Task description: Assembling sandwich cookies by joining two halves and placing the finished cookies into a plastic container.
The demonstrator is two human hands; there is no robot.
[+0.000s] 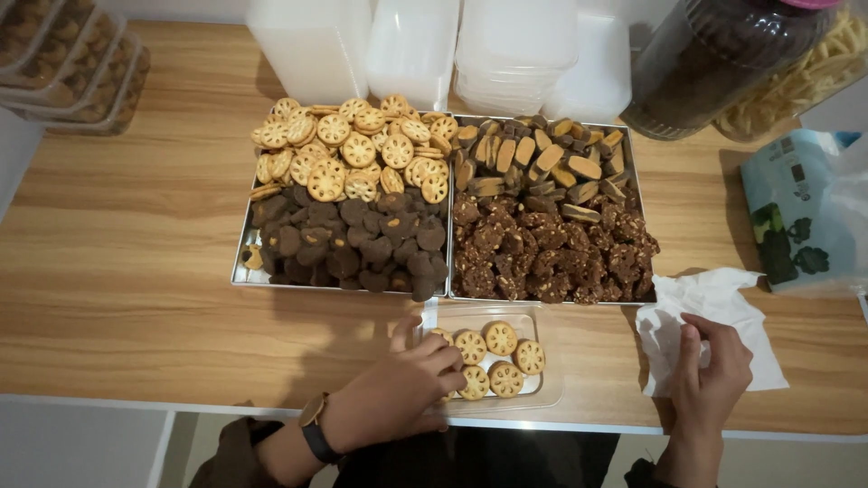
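1. Resting on the near left part of the clear box (533,318), my left hand (398,393) has its fingers bent loosely over the biscuits inside; it covers some and does not pinch any that I can see.
2. My right hand (712,372) lies on the white tissue (714,303), with the fingers stretched and pressed on the paper, not closed around it.
3. The box stands on the wooden table (127,235), just in front of the two metal trays, and I count five round yellow biscuits (500,338) showing in it.
4. The left tray (242,267) holds yellow biscuits at the back and dark round ones in front.
5. The right tray (629,154) holds brown-and-yellow bars at the back and rough chocolate pieces in front.
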